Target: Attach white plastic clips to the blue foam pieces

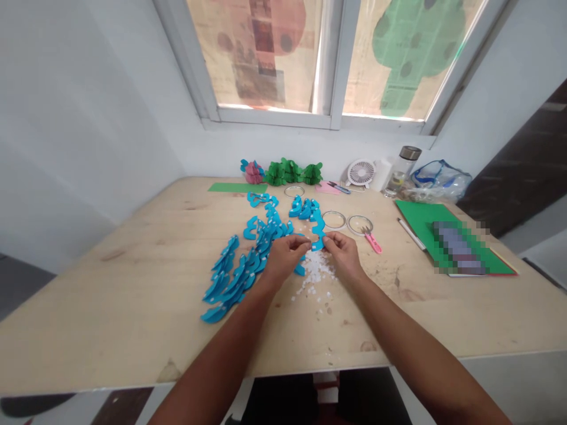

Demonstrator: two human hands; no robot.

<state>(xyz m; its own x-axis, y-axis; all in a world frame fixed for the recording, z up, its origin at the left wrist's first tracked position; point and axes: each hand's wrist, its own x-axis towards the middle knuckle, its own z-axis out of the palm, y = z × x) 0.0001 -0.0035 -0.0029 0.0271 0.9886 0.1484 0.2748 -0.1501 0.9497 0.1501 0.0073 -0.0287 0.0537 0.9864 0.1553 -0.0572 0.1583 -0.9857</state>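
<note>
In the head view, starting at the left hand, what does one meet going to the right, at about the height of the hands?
left hand → blue paper piece → right hand → pink-handled tool → slim white pen → green sheet

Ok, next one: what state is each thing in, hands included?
Blue cutout, pinched by right hand
Left hand, fingertips together beside cutout; grip unclear
Other blue cutouts, loose, in overlapping rows
White scraps, scattered
Three rings, lying flat
Pink-handled tool, lying down
Bottle, upright, lid on
Fan, upright; running or not unclear
Window, panes covered
</note>
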